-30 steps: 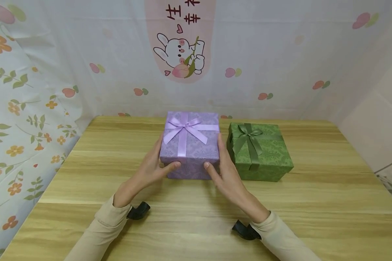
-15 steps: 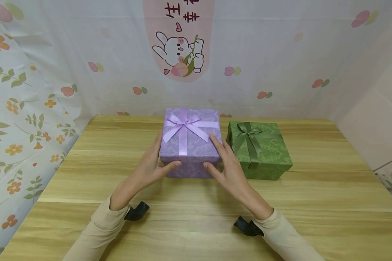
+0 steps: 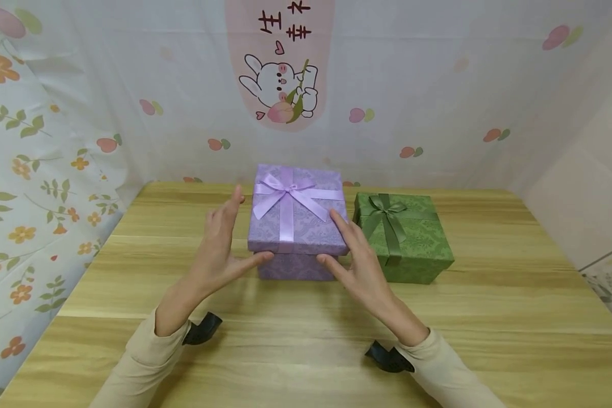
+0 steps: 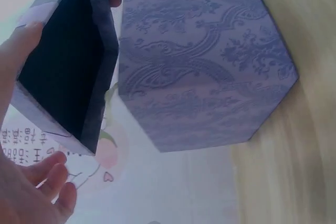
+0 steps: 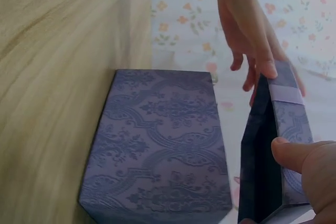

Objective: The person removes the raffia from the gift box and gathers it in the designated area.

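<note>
A purple gift box lid (image 3: pixel 301 226) with a lilac ribbon bow is raised above its patterned base (image 3: pixel 296 267), and a gap shows between them in both wrist views. My right hand (image 3: pixel 362 266) grips the lid's right front corner, thumb on the front side and fingers over the top and right edge. The left thumb touches the lid's front left edge, while the other fingers of my left hand (image 3: pixel 211 258) spread apart from its left side. The lid's dark inside (image 4: pixel 76 56) shows in the left wrist view.
A green gift box (image 3: pixel 413 238) with a dark green bow stands close on the right of the purple box. Both rest on a wood-grain table (image 3: pixel 306 351). A printed cloth (image 3: pixel 413 73) hangs behind the table.
The lid has risen from the base. My right fingers have shifted from the box's side up onto the lid, and my left fingers have come away from the left side.
</note>
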`<state>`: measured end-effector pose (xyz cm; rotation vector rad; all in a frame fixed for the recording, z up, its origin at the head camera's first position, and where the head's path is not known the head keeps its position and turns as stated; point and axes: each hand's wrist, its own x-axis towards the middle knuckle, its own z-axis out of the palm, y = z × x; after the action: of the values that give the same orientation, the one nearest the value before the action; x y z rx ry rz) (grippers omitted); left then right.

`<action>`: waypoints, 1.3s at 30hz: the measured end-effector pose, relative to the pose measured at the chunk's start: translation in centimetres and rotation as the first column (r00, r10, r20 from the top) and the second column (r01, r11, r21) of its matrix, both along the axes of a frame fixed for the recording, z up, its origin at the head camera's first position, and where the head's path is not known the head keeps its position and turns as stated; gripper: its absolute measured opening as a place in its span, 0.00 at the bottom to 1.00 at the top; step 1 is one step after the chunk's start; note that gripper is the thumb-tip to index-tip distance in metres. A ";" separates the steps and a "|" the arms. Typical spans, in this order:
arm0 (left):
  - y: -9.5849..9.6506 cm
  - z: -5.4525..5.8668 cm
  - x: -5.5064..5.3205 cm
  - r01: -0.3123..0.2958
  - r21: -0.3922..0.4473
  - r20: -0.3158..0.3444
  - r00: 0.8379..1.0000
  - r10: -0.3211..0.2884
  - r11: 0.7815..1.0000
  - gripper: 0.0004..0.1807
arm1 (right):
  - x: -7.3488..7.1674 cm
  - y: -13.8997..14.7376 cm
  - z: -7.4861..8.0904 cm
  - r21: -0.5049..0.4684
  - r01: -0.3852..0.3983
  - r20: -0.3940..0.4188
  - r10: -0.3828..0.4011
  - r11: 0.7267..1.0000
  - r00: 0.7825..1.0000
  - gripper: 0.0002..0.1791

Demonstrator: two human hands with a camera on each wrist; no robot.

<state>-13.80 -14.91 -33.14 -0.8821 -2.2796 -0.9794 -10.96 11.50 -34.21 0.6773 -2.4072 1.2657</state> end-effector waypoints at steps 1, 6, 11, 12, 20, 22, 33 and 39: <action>0.0 0.1 0.0 0.003 -0.001 -0.018 1.000 -0.003 1.000 0.55 | 0.0 0.0 0.1 0.008 0.002 -0.006 -0.002 1.000 1.000 0.44; -0.2 0.5 0.2 0.104 -0.025 -0.080 0.991 -0.106 0.994 0.41 | 0.3 0.2 0.5 0.047 -0.001 -0.019 0.002 0.999 1.000 0.44; -0.3 0.9 0.5 0.171 -0.083 -0.151 0.972 -0.182 0.982 0.32 | 0.5 0.3 1.0 0.078 -0.008 -0.016 0.010 0.997 1.000 0.44; -0.4 0.9 0.5 0.171 -0.093 -0.160 0.970 -0.184 0.981 0.31 | 0.6 0.4 1.1 0.084 -0.009 -0.015 0.010 0.996 1.000 0.44; -0.3 1.1 0.6 0.181 -0.122 -0.225 0.953 -0.205 0.976 0.31 | 0.8 0.7 1.7 0.125 -0.018 0.009 0.017 0.992 1.000 0.43; -0.3 1.1 0.6 0.184 -0.119 -0.236 0.949 -0.208 0.976 0.31 | 0.8 0.8 1.8 0.134 -0.022 0.016 0.020 0.991 1.000 0.43; -0.2 1.4 0.8 0.185 -0.116 -0.354 0.910 -0.215 0.976 0.27 | 0.7 1.7 2.3 0.225 -0.064 -0.019 0.070 0.972 0.997 0.43; -0.3 1.6 0.7 0.190 -0.093 -0.370 0.905 -0.211 0.977 0.26 | 0.6 2.6 3.0 0.282 -0.122 0.006 0.126 0.952 0.992 0.44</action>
<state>-13.07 -15.24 -31.58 -1.2336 -1.9213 -0.7514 -10.33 14.08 -31.16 0.9261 -2.5972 0.9648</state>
